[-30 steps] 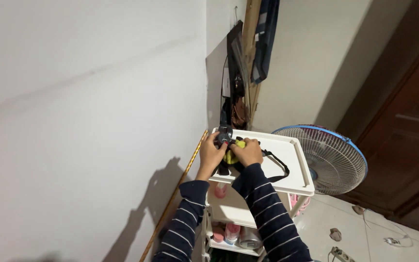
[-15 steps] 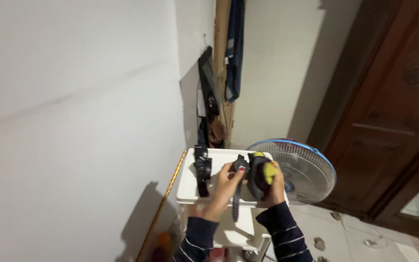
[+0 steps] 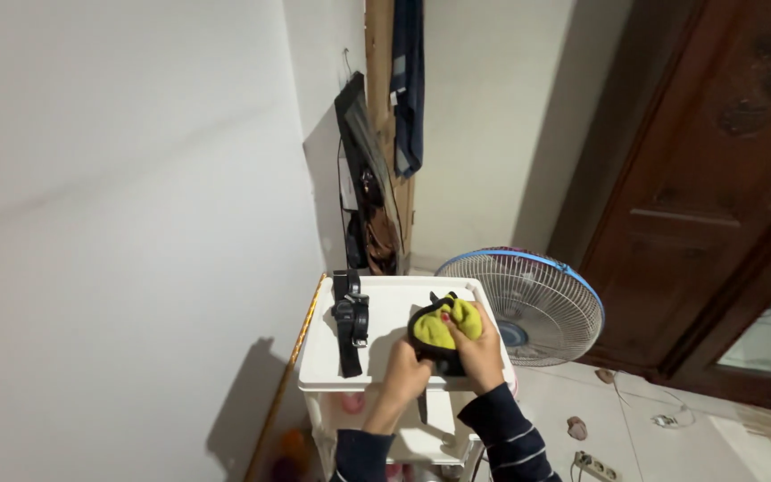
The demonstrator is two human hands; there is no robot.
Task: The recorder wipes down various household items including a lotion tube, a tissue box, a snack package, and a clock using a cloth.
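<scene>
Left hand (image 3: 406,373): I am seeing it gripping the lower left edge of the yellow and black strap bundle (image 3: 442,328), fingers curled onto it.
Right hand (image 3: 479,350): it is clasping the bundle from the right and above, fingers clenched over the yellow part, thumb pressing on top.
Bundle position: I am watching it being held just over the front right part of the white cart top (image 3: 394,308); whether it is touching the surface I cannot tell.
Black strap with a buckle (image 3: 349,328): it is lying lengthwise on the left side of the cart top, near the left hand but apart from it.
Surroundings: a floor fan (image 3: 537,303) is standing just right of the cart; a brown wooden door (image 3: 716,196) is rising behind the fan; dark items are hanging on the wall behind the cart.
Sleeves: I am seeing dark striped cuffs on both forearms.
</scene>
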